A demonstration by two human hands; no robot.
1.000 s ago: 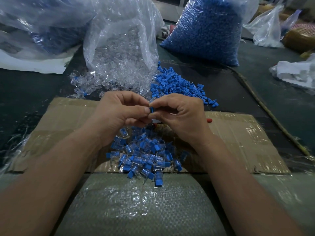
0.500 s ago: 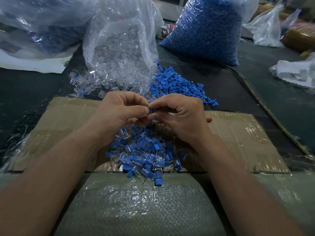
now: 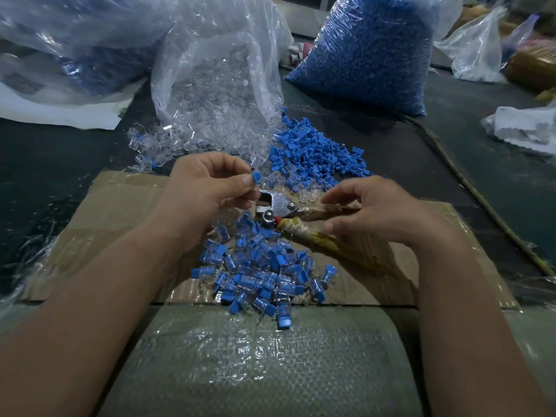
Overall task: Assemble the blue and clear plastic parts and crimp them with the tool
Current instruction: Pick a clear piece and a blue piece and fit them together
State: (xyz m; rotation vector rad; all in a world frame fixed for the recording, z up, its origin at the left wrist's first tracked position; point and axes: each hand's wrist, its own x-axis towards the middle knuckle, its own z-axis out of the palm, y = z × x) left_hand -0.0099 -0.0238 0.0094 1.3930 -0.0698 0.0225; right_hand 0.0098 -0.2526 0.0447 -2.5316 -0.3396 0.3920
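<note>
My left hand [image 3: 204, 191] pinches a small blue-and-clear part [image 3: 256, 178] between thumb and fingers, held just above the metal jaws of the crimping tool [image 3: 278, 207]. The tool lies on the cardboard sheet [image 3: 120, 212], its tape-wrapped handles running right and toward me. My right hand [image 3: 373, 209] hovers over those handles with fingers spread and curled, holding nothing. A heap of joined blue-and-clear pieces [image 3: 258, 275] lies on the cardboard below both hands. Loose blue parts [image 3: 316, 155] and loose clear parts [image 3: 156, 142] are piled beyond the cardboard.
A clear bag of clear parts [image 3: 216, 85] spills open at the back centre. A bag of blue parts [image 3: 370, 52] stands back right. More bags lie at the far left and right. A wrapped woven sack [image 3: 264, 362] sits at the near edge. A cord [image 3: 481, 203] runs along the right.
My hands were pressed together on one part over the pile. They have separated: the left keeps the part and the right has dropped toward the tool handles, exposing the tool.
</note>
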